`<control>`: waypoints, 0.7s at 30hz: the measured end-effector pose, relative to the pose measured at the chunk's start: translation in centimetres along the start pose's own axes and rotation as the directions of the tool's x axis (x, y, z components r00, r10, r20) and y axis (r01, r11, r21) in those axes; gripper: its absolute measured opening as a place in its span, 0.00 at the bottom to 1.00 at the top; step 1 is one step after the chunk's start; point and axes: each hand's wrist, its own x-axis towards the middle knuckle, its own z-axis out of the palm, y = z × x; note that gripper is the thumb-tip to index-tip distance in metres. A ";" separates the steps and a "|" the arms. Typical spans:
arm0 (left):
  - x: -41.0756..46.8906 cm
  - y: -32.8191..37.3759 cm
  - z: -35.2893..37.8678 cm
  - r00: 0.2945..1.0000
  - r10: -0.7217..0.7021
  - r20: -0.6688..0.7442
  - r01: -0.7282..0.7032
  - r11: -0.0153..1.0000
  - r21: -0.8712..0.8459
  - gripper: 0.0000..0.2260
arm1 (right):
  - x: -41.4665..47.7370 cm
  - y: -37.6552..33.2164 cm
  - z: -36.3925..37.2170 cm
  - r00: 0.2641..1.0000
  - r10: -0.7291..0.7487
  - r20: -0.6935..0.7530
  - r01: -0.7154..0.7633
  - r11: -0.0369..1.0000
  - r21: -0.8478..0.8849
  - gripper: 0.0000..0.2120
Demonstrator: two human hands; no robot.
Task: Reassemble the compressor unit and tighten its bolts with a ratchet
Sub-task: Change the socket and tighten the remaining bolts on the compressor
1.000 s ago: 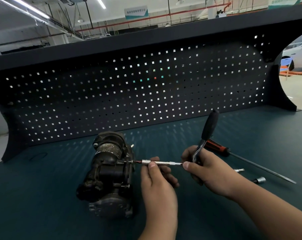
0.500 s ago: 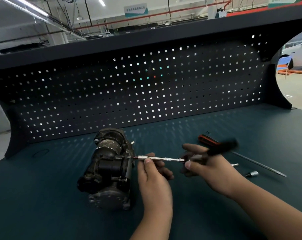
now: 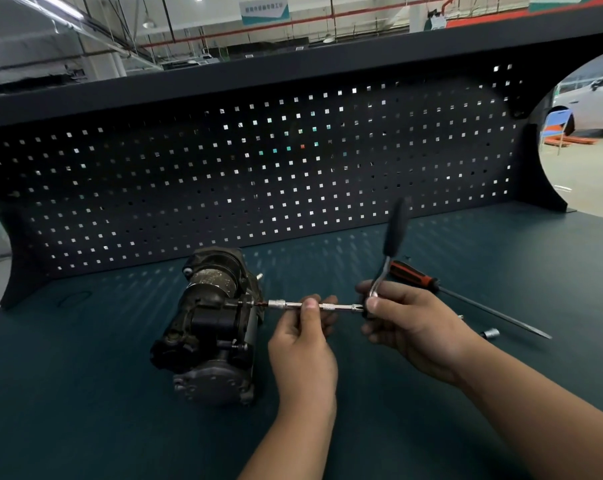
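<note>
The dark compressor unit (image 3: 213, 323) lies on the green bench mat, left of centre. A thin silver extension bar (image 3: 289, 304) runs level from a bolt on the compressor's right side to the ratchet head. My left hand (image 3: 305, 344) pinches this bar near its middle, between thumb and fingers. My right hand (image 3: 410, 327) grips the ratchet (image 3: 391, 244) at its head end. The ratchet's black handle stands up and slightly away from me.
A screwdriver with an orange-black handle (image 3: 414, 277) and a long shaft lies behind my right hand. A small silver socket (image 3: 490, 333) sits to its right. The black pegboard wall (image 3: 258, 168) closes the bench at the back.
The ratchet handle swung from upright down to the right and back up to upright. My left hand stayed on the extension bar, and the compressor did not move.
</note>
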 end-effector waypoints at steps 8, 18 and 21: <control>-0.3 0.5 0.0 0.999 -0.029 -0.022 0.028 0.999 -0.040 0.09 | -0.3 0.1 0.5 0.993 -0.074 -0.091 0.062 0.990 -0.125 0.07; -0.7 0.7 -0.3 0.999 -0.041 0.005 0.042 0.998 -0.050 0.08 | -0.8 0.0 0.1 1.000 0.001 0.014 0.000 1.000 -0.027 0.03; -0.7 0.8 -0.3 0.998 -0.058 -0.001 0.058 0.997 -0.055 0.08 | -0.8 0.5 -0.3 0.996 -0.077 0.033 0.082 0.984 -0.159 0.11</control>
